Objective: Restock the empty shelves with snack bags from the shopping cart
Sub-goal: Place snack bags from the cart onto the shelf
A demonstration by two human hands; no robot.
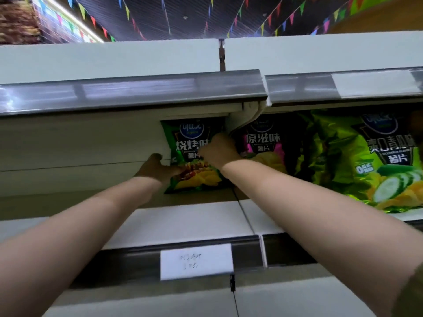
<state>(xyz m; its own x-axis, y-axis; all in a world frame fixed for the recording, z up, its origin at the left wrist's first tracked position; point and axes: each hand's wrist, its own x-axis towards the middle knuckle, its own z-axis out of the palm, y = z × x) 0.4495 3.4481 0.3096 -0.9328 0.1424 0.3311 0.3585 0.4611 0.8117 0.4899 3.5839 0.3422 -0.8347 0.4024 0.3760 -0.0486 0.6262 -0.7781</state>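
Note:
A dark green barbecue-flavour chip bag (191, 154) stands upright at the back of the white shelf (190, 218). My left hand (158, 169) holds its lower left edge, fingers curled behind the bag. My right hand (219, 149) grips its right side near the middle. To its right stand a black and pink original-flavour bag (265, 140) and a bright green cucumber-flavour bag (357, 161). The shopping cart is out of view.
An upper shelf with a grey price rail (137, 94) overhangs the bags. A white bracket (247, 115) sits between the two shelf sections. The lower rail carries a white paper label (196, 261). The shelf left of the barbecue bag (68, 184) holds nothing.

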